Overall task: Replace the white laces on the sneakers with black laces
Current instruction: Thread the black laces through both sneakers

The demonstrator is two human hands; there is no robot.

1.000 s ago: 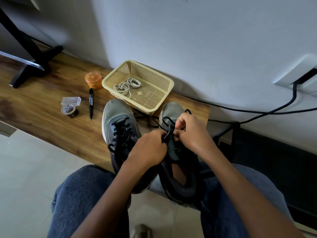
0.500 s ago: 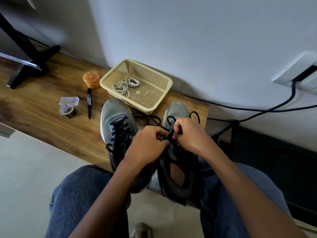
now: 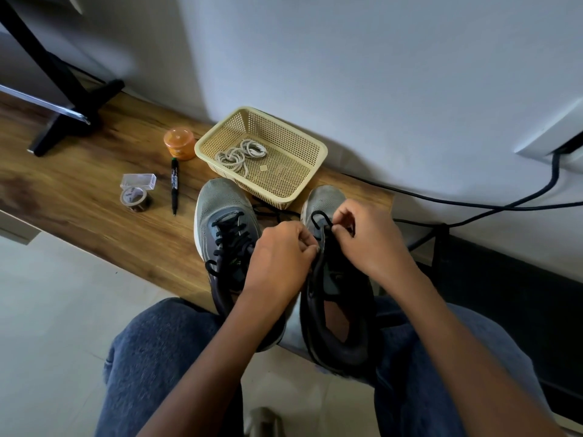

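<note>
Black lace (image 3: 318, 217) was being threaded on the right sneaker (image 3: 337, 279) at the table (image 3: 94, 216) edge; left hand (image 3: 280, 260) gripped the eyelet edge, right hand (image 3: 369, 238) pinched the lace. Best to pull evenly, keeping it flat and untwisted.

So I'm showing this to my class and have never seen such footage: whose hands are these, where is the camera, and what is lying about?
There is no machine here. A person wears a camera on the head, looking down at their own hands. The left hand and right hand pinch a black lace on the right sneaker. The left sneaker is already laced in black. Both stand on a wooden bench. Behind them, a basket holds the white laces. Beside it lie a marker, tape and an orange jar.
</note>
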